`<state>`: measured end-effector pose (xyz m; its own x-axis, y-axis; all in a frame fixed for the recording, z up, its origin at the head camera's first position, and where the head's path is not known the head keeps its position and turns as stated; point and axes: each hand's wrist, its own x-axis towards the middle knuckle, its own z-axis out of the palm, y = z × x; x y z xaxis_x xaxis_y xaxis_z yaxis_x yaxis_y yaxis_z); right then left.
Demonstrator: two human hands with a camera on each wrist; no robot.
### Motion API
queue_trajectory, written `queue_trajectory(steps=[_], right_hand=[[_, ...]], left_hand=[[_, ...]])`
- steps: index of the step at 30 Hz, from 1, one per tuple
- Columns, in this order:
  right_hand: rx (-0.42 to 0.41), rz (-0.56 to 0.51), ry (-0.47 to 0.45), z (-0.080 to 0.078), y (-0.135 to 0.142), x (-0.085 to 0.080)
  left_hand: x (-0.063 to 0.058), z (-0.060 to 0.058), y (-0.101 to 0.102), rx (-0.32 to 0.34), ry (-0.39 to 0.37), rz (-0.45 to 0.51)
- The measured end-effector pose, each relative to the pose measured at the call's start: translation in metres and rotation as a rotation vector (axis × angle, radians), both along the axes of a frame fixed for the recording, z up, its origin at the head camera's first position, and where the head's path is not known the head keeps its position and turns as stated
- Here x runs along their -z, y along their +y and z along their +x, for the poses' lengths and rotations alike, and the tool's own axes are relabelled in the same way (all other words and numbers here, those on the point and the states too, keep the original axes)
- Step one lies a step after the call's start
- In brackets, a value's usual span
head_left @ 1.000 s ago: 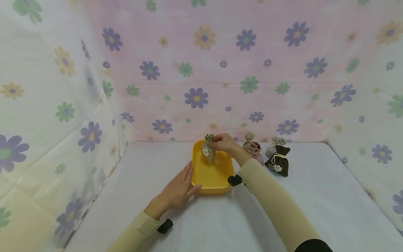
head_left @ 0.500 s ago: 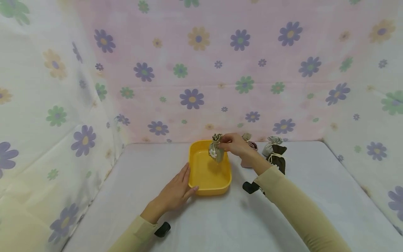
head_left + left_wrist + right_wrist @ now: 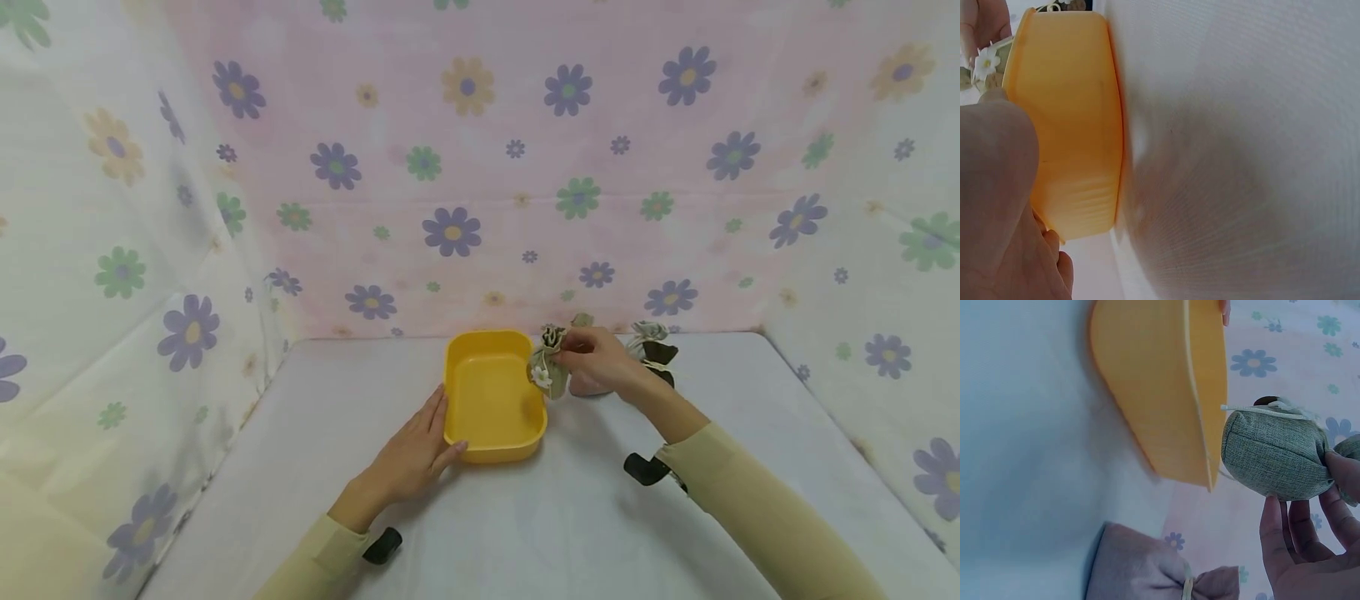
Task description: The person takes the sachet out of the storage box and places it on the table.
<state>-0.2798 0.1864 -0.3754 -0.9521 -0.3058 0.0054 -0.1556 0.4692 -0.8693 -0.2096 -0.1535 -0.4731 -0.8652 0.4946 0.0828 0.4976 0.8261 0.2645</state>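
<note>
My right hand (image 3: 597, 361) pinches a small greenish drawstring pouch (image 3: 549, 377) at its tied neck. The pouch hangs above the right rim of a yellow plastic tub (image 3: 491, 408), and a white flower shows on its front. In the right wrist view, the pouch's woven body (image 3: 1272, 450) is beside the tub wall, with my fingertips under it and my thumb at the gathered neck. My left hand (image 3: 408, 454) rests along the tub's left side, fingers fairly straight and thumb over the near corner of the rim. The tub's inside shows bare yellow.
Behind my right hand, other pouches stand on the white table (image 3: 525, 525), partly hidden: a pink one (image 3: 588, 386), a beige one (image 3: 582, 320), a pale grey one (image 3: 648, 332) and a dark brown one (image 3: 662, 353). Flowered cloth (image 3: 510, 167) walls the back and sides.
My right hand has carried the greenish pouch rightward, from over the tub's inside to over its right rim. My left hand has stayed against the tub. The head view has shifted slightly.
</note>
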Motion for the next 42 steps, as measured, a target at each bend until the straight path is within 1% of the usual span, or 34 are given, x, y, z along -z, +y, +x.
queue_trajectory(steps=[2, 5, 8, 12, 15, 20, 24, 32, 34, 37, 42], right_hand=[[-0.007, -0.013, 0.007, 0.003, 0.007, 0.0], [-0.039, -0.039, 0.026, 0.008, 0.018, 0.003], [-0.05, -0.028, 0.032, 0.014, 0.033, 0.009], [-0.014, 0.038, 0.044, 0.022, 0.052, 0.019], [0.009, 0.056, 0.045, 0.026, 0.065, 0.025], [0.034, 0.041, 0.034, 0.027, 0.083, 0.035], [0.051, 0.035, 0.021, 0.029, 0.093, 0.043], [0.07, 0.02, 0.059, 0.034, 0.099, 0.065], [0.077, 0.034, 0.075, 0.035, 0.098, 0.065], [0.094, 0.074, 0.098, 0.036, 0.098, 0.062], [0.105, 0.178, 0.129, 0.043, 0.105, 0.049]], left_hand=[[-0.001, -0.001, 0.0, 0.002, 0.003, 0.006], [0.001, -0.002, 0.001, 0.003, -0.002, 0.006], [0.002, -0.001, 0.002, 0.006, -0.011, 0.003], [0.003, 0.001, 0.004, 0.005, -0.007, 0.003], [0.003, 0.0, 0.004, 0.002, 0.011, 0.014], [0.003, -0.003, 0.004, -0.001, 0.022, 0.019], [0.002, -0.004, 0.004, -0.01, -0.001, -0.008], [0.0, -0.001, 0.004, -0.022, -0.042, -0.02], [-0.001, -0.002, 0.003, -0.019, -0.048, -0.023], [-0.004, -0.005, 0.0, -0.012, -0.045, -0.013], [-0.01, -0.01, -0.008, -0.01, -0.022, 0.068]])
